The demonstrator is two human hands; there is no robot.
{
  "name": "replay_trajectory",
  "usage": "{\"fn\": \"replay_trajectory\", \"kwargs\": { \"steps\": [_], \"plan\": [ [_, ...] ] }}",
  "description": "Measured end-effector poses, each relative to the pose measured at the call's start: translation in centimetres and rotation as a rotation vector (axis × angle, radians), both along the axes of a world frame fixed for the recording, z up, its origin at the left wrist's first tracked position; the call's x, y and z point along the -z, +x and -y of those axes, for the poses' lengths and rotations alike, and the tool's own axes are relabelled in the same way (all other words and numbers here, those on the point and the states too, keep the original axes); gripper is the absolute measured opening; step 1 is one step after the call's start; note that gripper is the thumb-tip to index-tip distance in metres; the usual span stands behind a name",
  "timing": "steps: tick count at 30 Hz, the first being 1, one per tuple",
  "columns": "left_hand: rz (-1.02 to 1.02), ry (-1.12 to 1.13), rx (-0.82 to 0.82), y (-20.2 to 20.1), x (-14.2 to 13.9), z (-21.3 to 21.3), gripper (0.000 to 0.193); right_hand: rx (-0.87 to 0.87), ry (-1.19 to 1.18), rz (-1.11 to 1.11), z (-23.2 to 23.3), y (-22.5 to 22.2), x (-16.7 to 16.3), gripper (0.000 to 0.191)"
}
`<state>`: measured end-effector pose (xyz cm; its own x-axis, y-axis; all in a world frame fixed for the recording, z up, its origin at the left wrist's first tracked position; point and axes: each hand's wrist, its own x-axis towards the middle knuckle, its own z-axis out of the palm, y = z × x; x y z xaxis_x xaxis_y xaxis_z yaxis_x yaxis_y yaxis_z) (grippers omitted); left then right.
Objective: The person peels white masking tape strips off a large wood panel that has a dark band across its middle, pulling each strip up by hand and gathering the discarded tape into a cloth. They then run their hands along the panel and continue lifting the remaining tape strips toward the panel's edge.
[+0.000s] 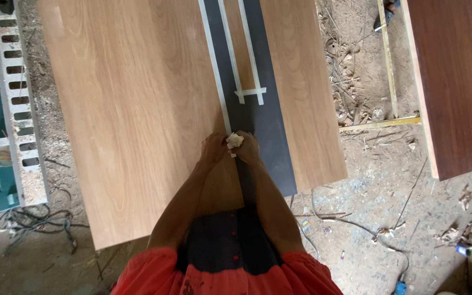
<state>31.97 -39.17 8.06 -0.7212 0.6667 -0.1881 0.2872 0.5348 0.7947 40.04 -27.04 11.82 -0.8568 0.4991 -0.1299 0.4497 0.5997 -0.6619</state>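
Near the front edge of the light wood panel (137,109), both your hands meet: left hand (213,148) and right hand (248,147) pinch a pale crumpled wad (235,140) together, fingers curled, pressing it where the dark strip (258,114) joins the pale edging (214,71).

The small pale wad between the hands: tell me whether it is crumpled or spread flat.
Crumpled. The small pale wad shows as a bunched lump pinched between the left hand and right hand, above the dark grey panel.
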Motion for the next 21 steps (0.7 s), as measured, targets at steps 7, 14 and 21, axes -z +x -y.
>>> {"fn": "replay_trajectory", "kwargs": {
  "steps": [7, 14, 21],
  "plan": [
    [-0.027, 0.195, 0.031, -0.9, 0.6, -0.2, 0.051, 0.22, -0.44, -0.038, -1.5, -1.4, 2.5, 0.033],
    [-0.182, -0.005, 0.142, -0.1, 0.3, 0.0, 0.089, 0.388, -0.703, 0.11, -2.5, -2.3, 2.6, 0.04],
    [-0.649, 0.08, 0.261, 0.2, 3.2, 0.3, 0.049, 0.323, -0.851, -0.089, -2.9, -1.3, 3.5, 0.036]
  ]
}}
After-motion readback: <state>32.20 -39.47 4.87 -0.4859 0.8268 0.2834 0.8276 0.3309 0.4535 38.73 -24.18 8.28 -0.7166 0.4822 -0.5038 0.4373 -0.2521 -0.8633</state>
